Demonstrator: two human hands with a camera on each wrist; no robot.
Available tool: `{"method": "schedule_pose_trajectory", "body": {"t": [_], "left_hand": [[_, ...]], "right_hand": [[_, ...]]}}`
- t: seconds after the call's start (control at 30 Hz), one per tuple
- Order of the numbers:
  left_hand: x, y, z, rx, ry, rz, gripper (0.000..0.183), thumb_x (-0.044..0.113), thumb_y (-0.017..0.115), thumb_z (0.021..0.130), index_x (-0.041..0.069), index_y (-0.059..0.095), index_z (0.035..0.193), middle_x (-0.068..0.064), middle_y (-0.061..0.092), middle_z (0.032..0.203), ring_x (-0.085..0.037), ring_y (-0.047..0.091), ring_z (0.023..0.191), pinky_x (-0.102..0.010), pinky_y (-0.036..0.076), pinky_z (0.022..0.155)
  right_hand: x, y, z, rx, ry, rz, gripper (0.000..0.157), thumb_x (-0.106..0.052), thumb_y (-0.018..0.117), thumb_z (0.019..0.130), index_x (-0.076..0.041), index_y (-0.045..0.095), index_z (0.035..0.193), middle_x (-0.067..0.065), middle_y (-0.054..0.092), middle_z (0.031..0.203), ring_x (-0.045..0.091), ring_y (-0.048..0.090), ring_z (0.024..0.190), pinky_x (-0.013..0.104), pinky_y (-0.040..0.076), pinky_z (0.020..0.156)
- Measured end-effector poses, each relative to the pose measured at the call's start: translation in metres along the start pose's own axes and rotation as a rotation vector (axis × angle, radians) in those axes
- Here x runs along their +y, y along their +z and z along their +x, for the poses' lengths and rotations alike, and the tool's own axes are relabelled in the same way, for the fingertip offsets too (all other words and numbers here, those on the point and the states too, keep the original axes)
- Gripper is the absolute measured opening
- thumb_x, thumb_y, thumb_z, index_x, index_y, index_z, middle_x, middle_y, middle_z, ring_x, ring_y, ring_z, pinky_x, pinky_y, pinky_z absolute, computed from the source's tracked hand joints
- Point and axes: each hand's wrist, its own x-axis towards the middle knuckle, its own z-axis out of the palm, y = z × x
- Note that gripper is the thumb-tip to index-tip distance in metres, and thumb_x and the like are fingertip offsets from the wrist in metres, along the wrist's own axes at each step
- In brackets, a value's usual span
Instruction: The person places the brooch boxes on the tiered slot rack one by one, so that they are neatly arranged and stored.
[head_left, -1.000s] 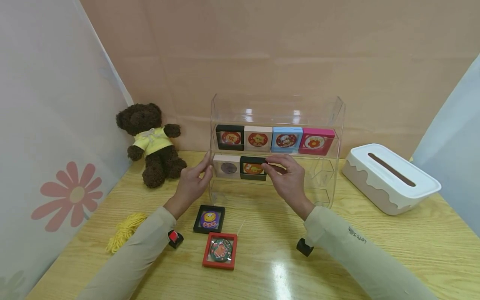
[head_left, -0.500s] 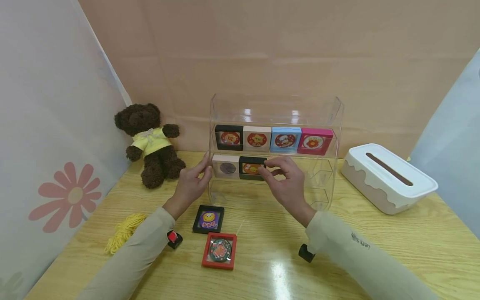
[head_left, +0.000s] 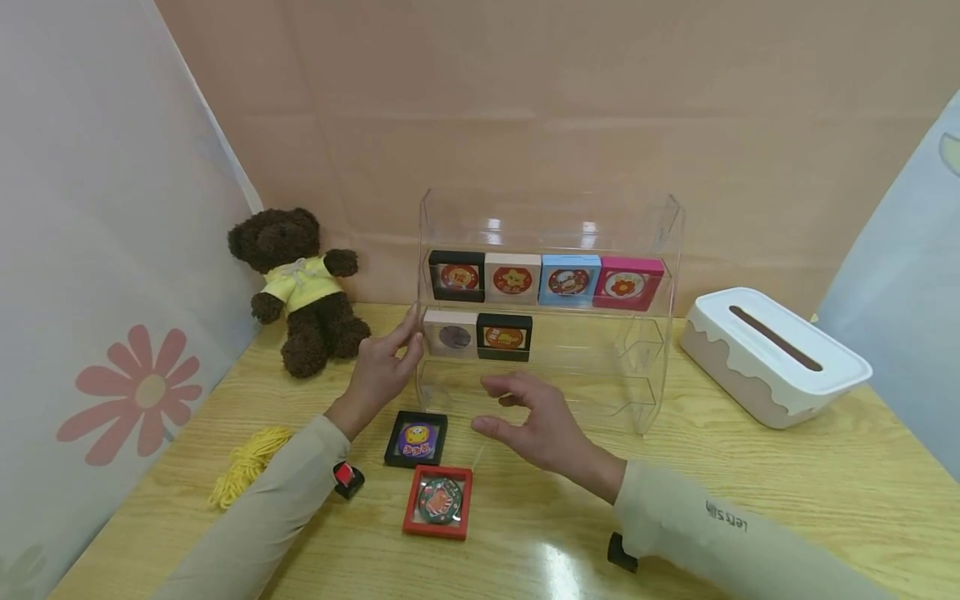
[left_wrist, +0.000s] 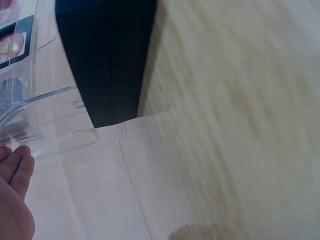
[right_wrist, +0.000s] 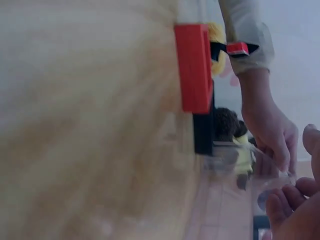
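Observation:
My left hand [head_left: 381,367] touches the left side of a clear acrylic rack [head_left: 577,337], its fingers mostly straight. Just in front of the rack, my right hand [head_left: 543,425] hovers with loosely bent fingers, thumb apart, holding nothing. The lower shelf bears a pale frame [head_left: 450,335] with a round badge. Against its right side stands a black frame [head_left: 505,337] with an orange picture. A black frame with a purple badge [head_left: 416,439] lies on the table, with a red frame [head_left: 438,502] nearer me. Both also appear side-on in the right wrist view.
On the upper shelf stand several framed badges, including a blue one [head_left: 570,280] and a pink one [head_left: 630,283]. A brown teddy bear [head_left: 303,287] sits left of the rack, yellow yarn [head_left: 251,467] lies nearer, and a white-lidded tissue box [head_left: 772,354] stands right.
My right hand has let go of the black frame on the lower shelf and come down toward the frames on the table. My left hand has stayed at the rack's side.

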Motion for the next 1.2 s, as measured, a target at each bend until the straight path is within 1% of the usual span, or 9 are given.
{"method": "schedule_pose_trajectory", "body": {"t": [0.1,0.2,0.3,0.4,0.6,0.7,0.87,1.0,1.2], "left_hand": [[-0.001,0.0,0.0,0.004,0.004,0.0,0.042,-0.001,0.06,0.087,-0.005,0.055,0.129,-0.016,0.07,0.08,-0.009,0.045,0.038,-0.028,0.036,0.037],[-0.002,0.0,0.0,0.009,0.01,0.001,0.043,-0.001,0.061,0.087,-0.005,0.055,0.129,-0.016,0.07,0.08,-0.01,0.046,0.038,-0.029,0.037,0.037],[-0.002,0.0,0.0,0.016,0.012,0.0,0.042,-0.001,0.061,0.086,-0.006,0.056,0.128,-0.017,0.07,0.08,-0.013,0.05,0.04,-0.031,0.04,0.038],[-0.002,0.0,0.001,0.013,0.01,-0.001,0.041,-0.001,0.061,0.087,-0.006,0.056,0.127,-0.017,0.07,0.08,-0.014,0.051,0.04,-0.032,0.041,0.039],[-0.002,0.0,0.001,0.002,0.006,-0.002,0.041,-0.001,0.06,0.088,-0.005,0.056,0.128,-0.017,0.07,0.082,-0.011,0.049,0.039,-0.028,0.036,0.037],[-0.002,0.0,0.0,0.008,0.007,0.004,0.041,-0.001,0.061,0.087,-0.006,0.056,0.127,-0.017,0.07,0.082,-0.009,0.045,0.036,-0.026,0.033,0.036],[-0.002,0.0,0.0,0.014,0.01,0.008,0.04,0.0,0.061,0.086,-0.007,0.057,0.126,-0.017,0.07,0.081,-0.006,0.036,0.033,-0.026,0.032,0.035],[-0.001,0.0,0.0,0.012,0.01,0.002,0.04,0.0,0.061,0.087,-0.007,0.057,0.126,-0.017,0.07,0.08,-0.005,0.036,0.034,-0.026,0.032,0.035],[-0.001,0.0,-0.001,0.008,0.003,-0.001,0.043,-0.002,0.061,0.086,-0.006,0.055,0.129,-0.018,0.07,0.083,-0.005,0.035,0.033,-0.026,0.033,0.035]], "right_hand": [[-0.003,0.006,-0.011,-0.099,0.006,0.024,0.044,-0.026,0.075,0.083,-0.002,0.064,0.118,0.007,0.064,0.113,0.024,0.062,0.098,0.035,0.049,0.083],[-0.004,0.012,-0.021,-0.173,0.021,0.061,0.044,-0.026,0.075,0.084,0.0,0.064,0.118,0.009,0.064,0.113,0.027,0.061,0.1,0.037,0.049,0.084],[-0.004,0.016,-0.028,-0.227,0.046,0.082,0.047,-0.026,0.075,0.083,0.003,0.063,0.118,0.013,0.064,0.114,0.028,0.061,0.101,0.038,0.048,0.085],[-0.004,0.019,-0.033,-0.272,0.068,0.086,0.051,-0.027,0.076,0.083,0.005,0.062,0.119,0.014,0.063,0.114,0.028,0.06,0.102,0.039,0.048,0.085],[-0.006,0.022,-0.038,-0.356,0.138,0.064,0.062,-0.036,0.076,0.08,0.004,0.058,0.124,0.011,0.061,0.117,0.024,0.057,0.106,0.037,0.044,0.09],[-0.006,0.025,-0.04,-0.387,0.155,0.042,0.066,-0.04,0.076,0.079,0.004,0.057,0.124,0.008,0.06,0.117,0.02,0.055,0.109,0.036,0.042,0.093],[-0.006,0.03,-0.041,-0.411,0.151,-0.015,0.07,-0.047,0.076,0.076,0.002,0.059,0.123,0.002,0.06,0.115,0.015,0.053,0.109,0.036,0.04,0.094],[-0.006,0.032,-0.041,-0.426,0.144,-0.075,0.073,-0.051,0.075,0.075,0.001,0.059,0.124,0.001,0.059,0.115,0.015,0.052,0.109,0.036,0.04,0.094],[-0.007,0.035,-0.04,-0.458,0.134,-0.16,0.075,-0.053,0.076,0.075,0.002,0.059,0.124,0.001,0.058,0.113,0.015,0.049,0.106,0.036,0.041,0.092]]}}
